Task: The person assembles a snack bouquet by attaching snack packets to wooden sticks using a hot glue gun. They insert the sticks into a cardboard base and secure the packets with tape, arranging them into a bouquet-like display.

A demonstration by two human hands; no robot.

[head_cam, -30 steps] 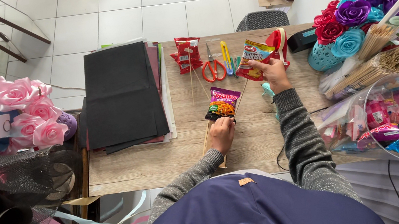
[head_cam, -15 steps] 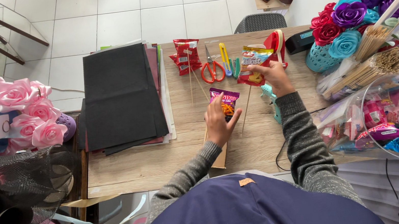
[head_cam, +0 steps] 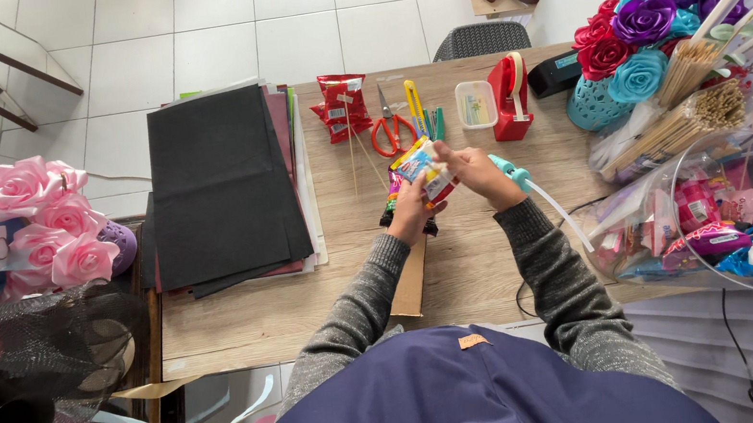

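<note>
**Both hands on snack packet, table centre**

Left hand [head_cam: 408, 214] and right hand [head_cam: 476, 172] both have fingers curled closed around a small snack packet [head_cam: 419, 169], held just above the wooden table [head_cam: 481, 266]. Beyond: red scissors [head_cam: 391, 128], red tape dispenser [head_cam: 508, 99].

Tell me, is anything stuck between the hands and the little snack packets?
No, nothing visible is. The left hand and the right hand both already grip the snack packets, held together above the wooden table. The scissors and tape dispenser lie farther back, out of the way.
</note>
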